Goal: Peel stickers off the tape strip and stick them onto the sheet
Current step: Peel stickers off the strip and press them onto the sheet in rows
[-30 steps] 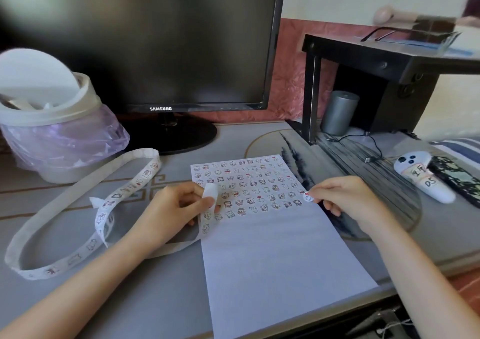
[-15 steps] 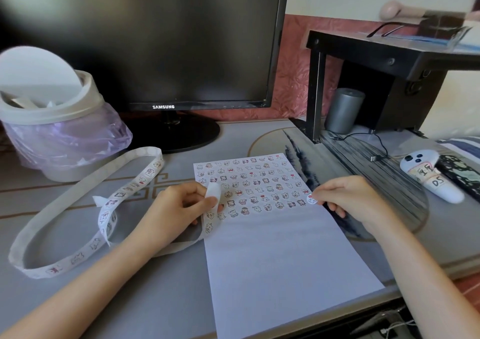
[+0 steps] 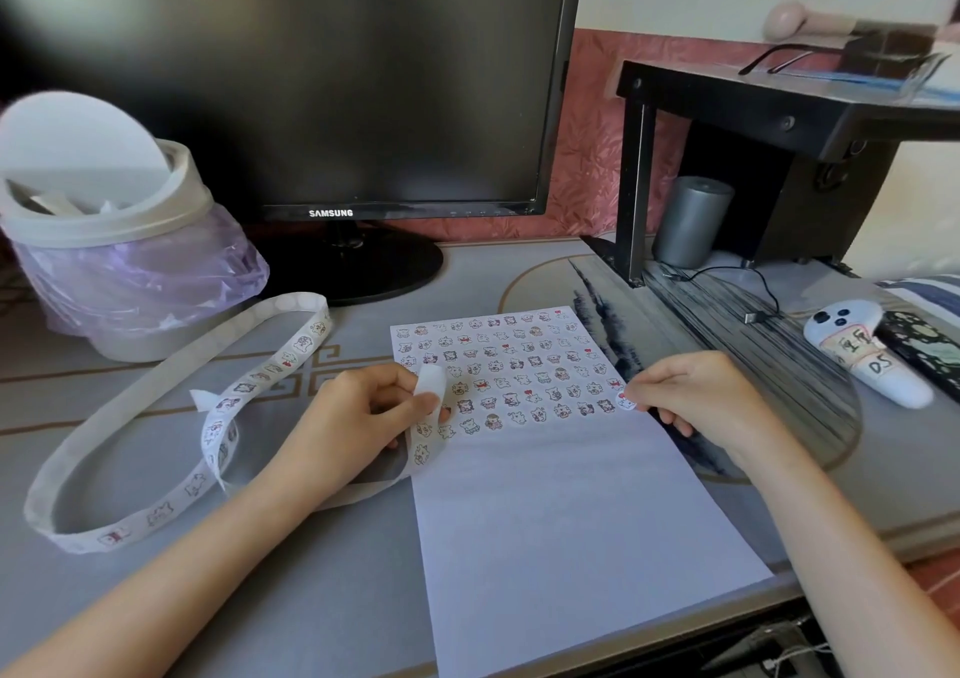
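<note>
The sheet (image 3: pixel 582 532) lies flat on the grey surface (image 3: pixel 322 604) right in front of the person, its far half already covered in rows of little cartoon stickers and its near half bare. The left hand (image 3: pixel 358 428) sits at the sheet's nine o'clock edge, fingers curled, thumb and fingers pinching the free end of the tape strip (image 3: pixel 156 515). The rest of the strip trails off toward nine o'clock in a big loose loop on the surface. The right hand (image 3: pixel 706 402) is over at the three o'clock edge, fingertips clenched on one small round sticker (image 3: pixel 626 401) at the end of the last filled row. I can't tell whether it is touching the paper. A lidded bin (image 3: pixel 104 240) stands at ten o'clock, a dark monitor (image 3: pixel 332 79) at twelve, and a white controller (image 3: pixel 862 360) lies at two.
</note>
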{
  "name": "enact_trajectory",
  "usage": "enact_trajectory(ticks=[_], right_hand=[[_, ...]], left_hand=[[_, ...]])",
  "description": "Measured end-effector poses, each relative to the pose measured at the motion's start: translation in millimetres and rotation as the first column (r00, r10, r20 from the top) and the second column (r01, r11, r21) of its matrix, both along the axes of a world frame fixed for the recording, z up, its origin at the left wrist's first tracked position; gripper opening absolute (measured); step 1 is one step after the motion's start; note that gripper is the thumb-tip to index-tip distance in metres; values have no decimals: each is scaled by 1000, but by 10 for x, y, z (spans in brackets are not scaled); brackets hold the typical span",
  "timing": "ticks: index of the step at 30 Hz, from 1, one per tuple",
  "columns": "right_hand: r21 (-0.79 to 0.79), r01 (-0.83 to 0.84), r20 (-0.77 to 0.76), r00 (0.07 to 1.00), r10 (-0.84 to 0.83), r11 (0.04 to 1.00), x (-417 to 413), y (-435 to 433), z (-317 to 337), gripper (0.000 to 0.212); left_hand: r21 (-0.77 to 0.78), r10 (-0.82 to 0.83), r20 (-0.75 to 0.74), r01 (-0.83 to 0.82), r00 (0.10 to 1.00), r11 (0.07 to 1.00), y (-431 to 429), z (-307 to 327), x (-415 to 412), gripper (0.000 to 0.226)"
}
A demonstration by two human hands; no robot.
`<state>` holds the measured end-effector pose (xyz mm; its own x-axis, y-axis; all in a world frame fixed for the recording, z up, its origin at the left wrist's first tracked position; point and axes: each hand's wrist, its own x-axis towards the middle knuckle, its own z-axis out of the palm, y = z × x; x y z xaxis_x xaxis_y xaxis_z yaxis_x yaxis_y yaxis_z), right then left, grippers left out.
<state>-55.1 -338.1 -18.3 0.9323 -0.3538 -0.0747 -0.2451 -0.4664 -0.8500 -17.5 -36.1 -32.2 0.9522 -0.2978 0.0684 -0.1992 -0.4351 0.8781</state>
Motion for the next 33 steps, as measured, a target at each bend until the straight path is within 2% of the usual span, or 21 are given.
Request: enact_trajectory(ticks=[7,12,18,27,33], right_hand=[[-43,18,23,1000,-17,999,13,20,-28,6],[-74,15,12,1000,-14,997,24,4,-12,18],[-21,40,34,999,-39,999,26,-7,-33,10],[-159,52,68,997,-42,986,43,8,-84,10],[-126,61,178,983,-38,990,78,132,32,9]], left_hand=[[7,8,21,-8,1000,1000,-19,17,-25,11],[34,6,35,-7,999,999,-5,6,-9,10],[46,3,46,-5,999,999,3,-7,-3,11],[52,14,43,-16,999,999,0,-13,6,10],[22,15,8,-15,1000,1000,3,-12,2,12]])
